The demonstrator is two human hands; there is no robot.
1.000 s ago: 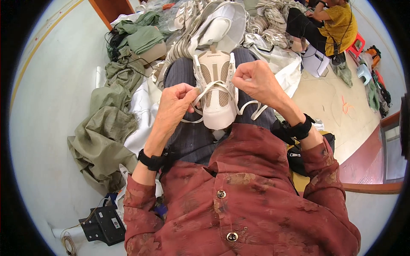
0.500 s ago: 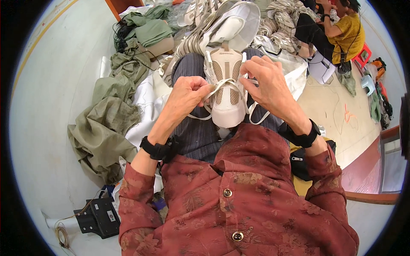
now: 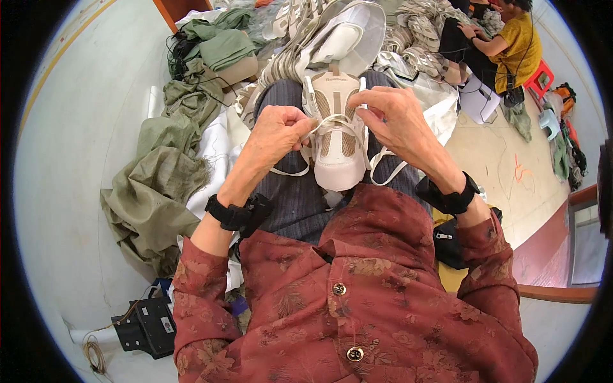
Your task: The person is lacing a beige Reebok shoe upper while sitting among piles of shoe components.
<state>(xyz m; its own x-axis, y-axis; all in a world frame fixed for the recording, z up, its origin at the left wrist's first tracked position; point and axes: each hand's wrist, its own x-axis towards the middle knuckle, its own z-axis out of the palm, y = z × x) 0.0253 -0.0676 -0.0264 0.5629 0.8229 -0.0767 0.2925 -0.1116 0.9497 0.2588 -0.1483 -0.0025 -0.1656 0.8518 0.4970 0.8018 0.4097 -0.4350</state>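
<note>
A beige and white sneaker [image 3: 340,176] rests between my thighs, its toe toward me and mesh panels down its upper. A flat cream shoelace [image 3: 334,119] crosses its upper part, and loose loops hang down on both sides. My left hand [image 3: 279,133] pinches the shoelace between thumb and fingertips at the shoe's left edge. At the right edge, my right hand [image 3: 394,121] has thumb and index finger curled close together on the lace, just above where it crosses; the fingers partly hide the grip.
Beyond the sneaker lies a large heap of similar shoes [image 3: 290,64]. Olive cloth [image 3: 150,185] is bunched on the left, with a black box-like device [image 3: 150,325] nearer. At far right, a person in a yellow top [image 3: 514,48] sits on a red stool [image 3: 541,78].
My right fingertips have moved inward over the shoe's upper, closer to the lace crossing. My left hand has shifted slightly left. The person's arms at far right have come down.
</note>
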